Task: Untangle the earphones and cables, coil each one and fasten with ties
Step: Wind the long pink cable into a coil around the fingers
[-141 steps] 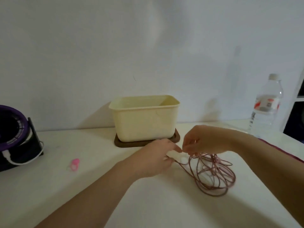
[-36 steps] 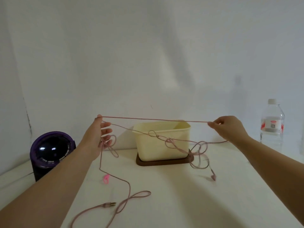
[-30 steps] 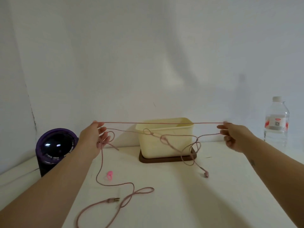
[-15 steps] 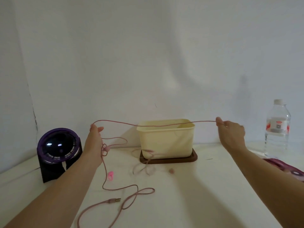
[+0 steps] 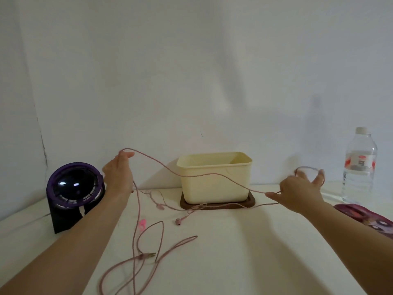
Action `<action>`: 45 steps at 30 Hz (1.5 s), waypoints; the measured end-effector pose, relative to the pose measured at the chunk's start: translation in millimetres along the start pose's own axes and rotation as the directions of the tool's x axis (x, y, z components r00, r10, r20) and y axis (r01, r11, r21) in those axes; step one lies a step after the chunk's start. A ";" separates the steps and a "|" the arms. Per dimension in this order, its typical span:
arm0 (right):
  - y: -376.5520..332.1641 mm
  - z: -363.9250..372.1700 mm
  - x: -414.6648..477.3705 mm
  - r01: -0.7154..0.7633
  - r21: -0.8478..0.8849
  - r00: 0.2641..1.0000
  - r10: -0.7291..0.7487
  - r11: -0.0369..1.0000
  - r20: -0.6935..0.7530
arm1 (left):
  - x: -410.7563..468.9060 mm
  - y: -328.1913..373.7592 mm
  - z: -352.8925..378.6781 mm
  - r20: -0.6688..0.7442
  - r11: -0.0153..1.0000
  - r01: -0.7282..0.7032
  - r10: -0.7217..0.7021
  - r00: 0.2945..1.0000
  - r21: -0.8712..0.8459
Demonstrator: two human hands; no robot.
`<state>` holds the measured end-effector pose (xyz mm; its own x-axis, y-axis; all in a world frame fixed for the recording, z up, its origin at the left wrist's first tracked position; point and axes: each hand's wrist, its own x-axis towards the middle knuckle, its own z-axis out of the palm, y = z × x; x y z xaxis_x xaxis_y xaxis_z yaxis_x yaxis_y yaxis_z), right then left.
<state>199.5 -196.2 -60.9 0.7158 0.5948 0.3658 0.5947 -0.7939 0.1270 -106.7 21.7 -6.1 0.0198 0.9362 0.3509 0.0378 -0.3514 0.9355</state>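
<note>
The left hand (image 5: 118, 175) is raised beside the purple fan (image 5: 74, 188), its fingertips pinching the pink earphone cable (image 5: 191, 176) at the strand's highest point. The right hand (image 5: 299, 192) is held lower, well apart to the right, with its fingers spread. A loop of cable is slung over them and the strand is nipped at the thumb. Between the hands the thin, braided-looking cable sags across the front of the cream tub (image 5: 214, 179). More of it drops from the left hand onto the desk (image 5: 234, 262) in loose open curves, ending in the jack plug (image 5: 148, 255). An earbud (image 5: 178, 221) lies near a small pink tie (image 5: 142, 223). Half a second ago the strand ran almost level at rim height. Since then the right hand has sunk and taken on its loop, and the line has gone slack.
</note>
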 end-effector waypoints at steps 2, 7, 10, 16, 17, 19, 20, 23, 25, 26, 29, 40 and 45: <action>-8.1 -6.1 -1.5 -0.075 0.325 0.963 -0.015 0.943 0.268 | -5.2 6.3 5.2 0.114 0.993 0.030 -0.017 0.993 -0.115; -21.3 -19.4 -9.1 -0.396 0.776 0.817 -0.196 0.491 0.542 | -21.2 21.4 14.8 0.364 0.959 0.134 -0.035 0.931 -0.249; -28.7 -21.1 -4.6 -0.184 0.791 0.950 -0.101 0.584 0.295 | -27.3 33.5 15.4 0.445 0.957 0.180 -0.061 0.893 -0.229; -69.9 -61.4 -40.5 0.220 0.847 0.952 -0.297 0.483 -0.077 | -32.6 52.5 17.6 0.520 0.949 0.177 -0.016 0.854 -0.261; -81.6 -64.5 -50.4 0.261 0.833 0.906 -0.422 0.489 -0.036 | -34.2 55.5 18.8 0.520 0.948 0.171 -0.006 0.854 -0.270; -102.2 -57.7 -64.6 0.358 0.715 0.824 -0.563 0.600 0.059 | -38.4 60.2 21.3 0.519 0.949 0.160 0.004 0.855 -0.271; -109.5 -50.7 -67.2 0.408 0.640 0.808 -0.584 0.651 0.079 | -40.2 61.4 21.8 0.520 0.950 0.159 0.004 0.854 -0.268; -121.4 -32.0 -67.3 0.485 0.542 0.798 -0.601 0.687 0.048 | -43.3 63.3 19.7 0.529 0.948 0.167 0.001 0.849 -0.270; -123.5 -24.1 -64.6 0.516 0.504 0.785 -0.617 0.693 0.045 | -43.6 64.1 16.5 0.527 0.943 0.177 -0.001 0.850 -0.283; -123.4 -22.3 -62.6 0.518 0.490 0.784 -0.618 0.701 0.055 | -43.2 64.4 14.9 0.522 0.940 0.180 -0.002 0.853 -0.291; -119.2 -23.3 -57.6 0.518 0.481 0.778 -0.623 0.707 0.077 | -41.2 66.2 11.0 0.466 0.926 0.173 0.004 0.885 -0.337; -31.4 -41.2 -3.1 -0.349 0.580 0.874 -0.032 -0.736 0.485 | 5.5 34.4 -21.5 0.062 0.838 0.264 -0.268 0.961 -0.477; -26.8 -46.0 -4.2 -0.163 0.496 0.863 0.121 -0.853 0.491 | 12.7 19.1 -19.9 0.002 0.861 0.289 -0.317 0.948 -0.419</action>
<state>163.7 -183.2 -23.4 0.8693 0.4789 -0.1220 -0.4421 0.6431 -0.6253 -125.6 27.0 17.1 0.0090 0.9993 0.0364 -0.3805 -0.0302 0.9243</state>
